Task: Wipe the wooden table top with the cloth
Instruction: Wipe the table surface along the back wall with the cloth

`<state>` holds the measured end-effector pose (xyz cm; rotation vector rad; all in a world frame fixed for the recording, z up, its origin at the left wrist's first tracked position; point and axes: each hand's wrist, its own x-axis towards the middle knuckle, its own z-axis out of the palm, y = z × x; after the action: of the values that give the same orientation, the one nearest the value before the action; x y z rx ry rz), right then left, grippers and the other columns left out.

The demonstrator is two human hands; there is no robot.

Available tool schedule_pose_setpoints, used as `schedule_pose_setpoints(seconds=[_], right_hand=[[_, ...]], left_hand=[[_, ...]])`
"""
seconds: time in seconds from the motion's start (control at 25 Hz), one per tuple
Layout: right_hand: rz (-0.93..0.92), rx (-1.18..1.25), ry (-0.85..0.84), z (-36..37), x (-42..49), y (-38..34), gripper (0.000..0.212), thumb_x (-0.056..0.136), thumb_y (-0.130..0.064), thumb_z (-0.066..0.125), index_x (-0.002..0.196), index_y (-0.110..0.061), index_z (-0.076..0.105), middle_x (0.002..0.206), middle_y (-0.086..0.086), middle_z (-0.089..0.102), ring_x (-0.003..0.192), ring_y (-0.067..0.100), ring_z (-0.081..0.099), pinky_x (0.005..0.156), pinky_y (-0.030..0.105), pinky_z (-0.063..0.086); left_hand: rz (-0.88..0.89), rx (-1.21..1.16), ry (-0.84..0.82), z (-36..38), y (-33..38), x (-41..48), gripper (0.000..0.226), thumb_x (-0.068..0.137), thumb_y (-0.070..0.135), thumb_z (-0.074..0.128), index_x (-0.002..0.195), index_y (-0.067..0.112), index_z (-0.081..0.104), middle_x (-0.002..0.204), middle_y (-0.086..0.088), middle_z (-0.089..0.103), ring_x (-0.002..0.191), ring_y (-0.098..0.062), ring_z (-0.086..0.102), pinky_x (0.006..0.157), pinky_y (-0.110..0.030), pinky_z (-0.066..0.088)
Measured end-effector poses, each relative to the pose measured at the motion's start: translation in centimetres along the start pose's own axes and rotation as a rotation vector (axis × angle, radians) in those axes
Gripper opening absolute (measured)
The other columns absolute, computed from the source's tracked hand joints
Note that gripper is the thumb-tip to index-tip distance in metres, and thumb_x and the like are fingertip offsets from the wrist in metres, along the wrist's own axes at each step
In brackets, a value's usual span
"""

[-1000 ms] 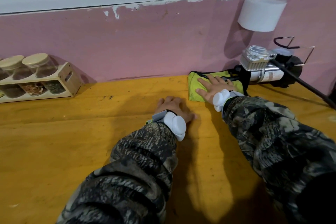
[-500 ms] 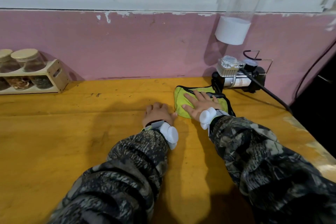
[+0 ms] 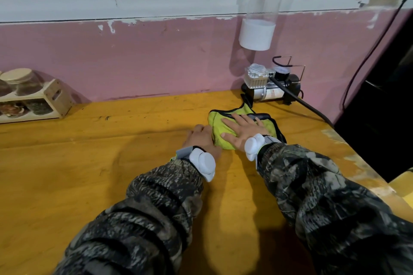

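A yellow-green cloth (image 3: 218,121) with a dark trim lies on the orange wooden table top (image 3: 67,174), near the back right. My right hand (image 3: 242,130) lies flat on the cloth, fingers spread, pressing it down. My left hand (image 3: 201,138) rests palm down on the bare wood just left of the cloth, its fingers touching the cloth's left edge. Both wrists wear white trackers and camouflage sleeves.
A small air compressor (image 3: 270,87) stands against the pink wall behind the cloth, its black hose (image 3: 312,109) running off to the right. A wooden rack of jars (image 3: 31,100) sits at the back left. The table's worn right edge (image 3: 357,163) drops off into darkness.
My right hand has slid the cloth toward me and away from the compressor. The cloth is more bunched. My left hand stays beside it on the wood.
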<state>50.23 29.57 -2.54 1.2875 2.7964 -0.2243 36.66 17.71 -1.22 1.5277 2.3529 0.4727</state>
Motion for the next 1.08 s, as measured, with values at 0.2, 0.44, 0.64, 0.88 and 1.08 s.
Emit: schedule_pose_setpoints(seconds=[0.2, 0.44, 0.64, 0.88, 1.08], right_hand=[[0.002, -0.005, -0.005, 0.1, 0.0, 0.1, 0.066, 0.091, -0.075, 0.021, 0.151, -0.05, 0.009, 0.165, -0.01, 0.003, 0.151, 0.019, 0.0, 0.118, 0.052, -0.005], [0.009, -0.026, -0.033, 0.4, 1.8, -0.2, 0.067, 0.089, -0.077, 0.019, 0.15, -0.052, 0.006, 0.165, -0.01, 0.002, 0.151, 0.022, 0.0, 0.116, 0.054, -0.005], [-0.035, -0.044, -0.045, 0.4, 4.1, -2.5, 0.067, 0.089, -0.077, 0.017, 0.15, -0.052, 0.004, 0.165, -0.01, 0.001, 0.151, 0.025, 0.0, 0.116, 0.057, -0.004], [-0.133, -0.043, -0.041, 0.8, 5.2, -6.3, 0.064, 0.091, -0.073, 0.017, 0.15, -0.052, 0.004, 0.166, -0.009, 0.001, 0.151, 0.025, 0.0, 0.115, 0.058, -0.004], [-0.091, -0.035, -0.026, 0.9, 3.2, -6.9, 0.064, 0.094, -0.07, 0.017, 0.152, -0.046, 0.006, 0.166, -0.006, 0.002, 0.151, 0.025, 0.0, 0.116, 0.057, -0.002]], left_hand=[[-0.013, -0.067, -0.022, -1.0, 0.8, -1.0, 0.068, 0.078, 0.038, 0.058, 0.137, 0.017, 0.033, 0.147, -0.007, 0.029, 0.13, -0.032, 0.031, 0.102, -0.041, 0.036], [-0.014, -0.113, -0.096, -3.8, 0.0, -0.4, 0.07, 0.083, 0.037, 0.057, 0.143, 0.016, 0.027, 0.152, -0.006, 0.022, 0.131, -0.028, 0.036, 0.096, -0.035, 0.037], [-0.074, -0.183, 0.019, -5.1, -1.7, -0.1, 0.061, 0.085, 0.028, 0.055, 0.14, 0.015, 0.031, 0.149, -0.007, 0.028, 0.132, -0.028, 0.034, 0.098, -0.034, 0.034], [-0.083, -0.166, 0.107, -5.0, -3.8, 0.0, 0.052, 0.084, 0.019, 0.054, 0.134, 0.014, 0.041, 0.143, -0.009, 0.035, 0.122, -0.03, 0.044, 0.091, -0.034, 0.039], [-0.072, -0.227, 0.1, -4.5, -3.2, -0.8, 0.049, 0.085, 0.021, 0.055, 0.132, 0.015, 0.042, 0.143, -0.007, 0.036, 0.122, -0.028, 0.043, 0.092, -0.032, 0.039]])
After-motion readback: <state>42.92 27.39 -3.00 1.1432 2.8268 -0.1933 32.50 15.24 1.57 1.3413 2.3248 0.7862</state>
